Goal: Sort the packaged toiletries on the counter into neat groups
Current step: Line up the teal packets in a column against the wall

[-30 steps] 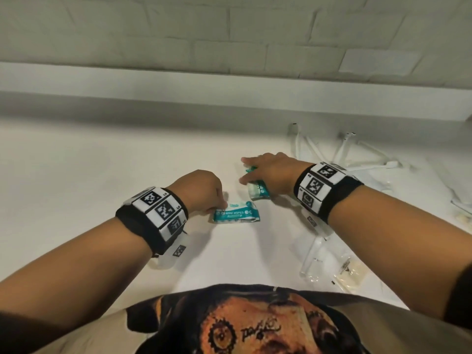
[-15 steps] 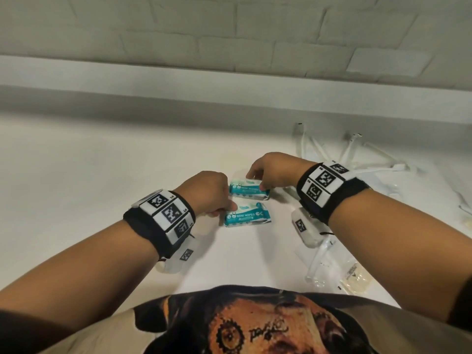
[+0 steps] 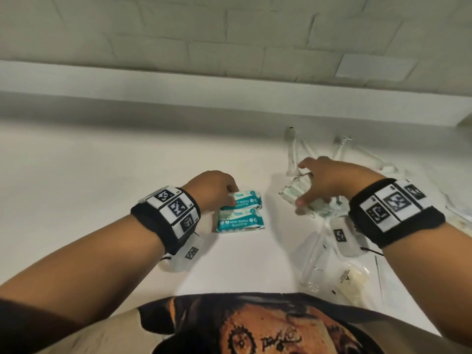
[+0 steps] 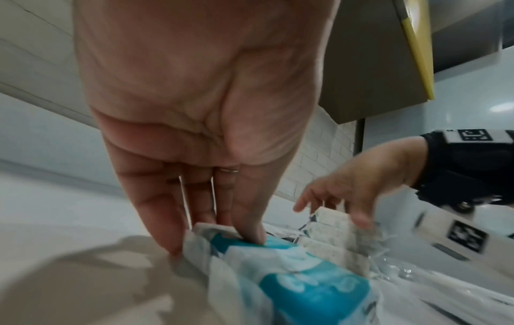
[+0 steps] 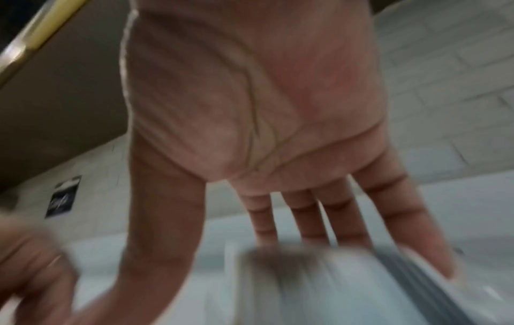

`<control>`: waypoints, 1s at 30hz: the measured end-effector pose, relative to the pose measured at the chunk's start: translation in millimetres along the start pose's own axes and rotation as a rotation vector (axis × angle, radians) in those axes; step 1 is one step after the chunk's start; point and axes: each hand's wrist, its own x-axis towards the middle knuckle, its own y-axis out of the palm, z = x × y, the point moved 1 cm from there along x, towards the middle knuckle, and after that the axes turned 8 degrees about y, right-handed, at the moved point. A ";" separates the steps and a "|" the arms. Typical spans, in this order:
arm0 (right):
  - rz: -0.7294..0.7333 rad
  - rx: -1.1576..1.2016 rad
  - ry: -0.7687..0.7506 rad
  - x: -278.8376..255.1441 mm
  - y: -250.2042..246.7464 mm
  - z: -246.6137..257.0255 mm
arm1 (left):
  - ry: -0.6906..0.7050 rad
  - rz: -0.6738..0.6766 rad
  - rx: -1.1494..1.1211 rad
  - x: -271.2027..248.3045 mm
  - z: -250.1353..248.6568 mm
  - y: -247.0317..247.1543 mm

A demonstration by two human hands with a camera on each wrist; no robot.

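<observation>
White counter (image 3: 102,200): left hand (image 3: 212,190) pinches wipes pack (image 3: 244,199), right hand (image 3: 329,182) spread over pale packet (image 3: 293,195); crinkly wrap may slip.

You've got a pale brick wall (image 3: 229,34) behind the counter, w/ a white ledge (image 3: 178,88) running along its base. Your printed shirt (image 3: 255,328) fills the bottom of the head view. From the left wrist view, a tan cabinet (image 4: 370,66) w/ a yellow edge hangs overhead. Right wrist view shows 1 dark sign (image 5: 63,196) on the brick; text too blurred to read.
</observation>
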 end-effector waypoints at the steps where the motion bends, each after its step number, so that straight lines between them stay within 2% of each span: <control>1: 0.028 -0.049 0.006 -0.6 8.0 -1.1 | -0.004 0.010 -0.013 1.5 0.2 0.7; 4: -0.059 -0.028 -0.004 0.1 15.0 -0.4 | -0.005 0.009 -0.073 3.6 2.2 0.3; 6: -0.142 0.123 -0.027 -1.7 3.3 5.3 | -0.009 -0.023 -0.121 3.1 5.6 -1.6; 8: -0.156 0.191 -0.071 -2.6 -8.0 16.4 | -0.035 -0.058 -0.183 2.3 9.9 -2.7; 12: -0.117 -0.103 -0.117 4.3 -3.3 46.0 | -0.085 -0.046 -0.295 3.5 17.4 -0.7; 18: -0.006 -0.160 -0.049 16.0 -13.6 40.7 | -0.062 -0.025 -0.356 4.5 15.5 0.5; 22: -0.072 0.116 -0.154 26.0 -31.7 54.8 | -0.063 -0.005 -0.394 9.2 15.0 3.6; 25: 0.074 0.284 -0.239 40.2 -25.3 74.3 | -0.104 -0.026 -0.399 11.3 17.7 3.3; 30: 0.232 0.558 -0.177 55.6 -11.0 101.2 | -0.142 -0.019 -0.346 9.9 20.4 1.9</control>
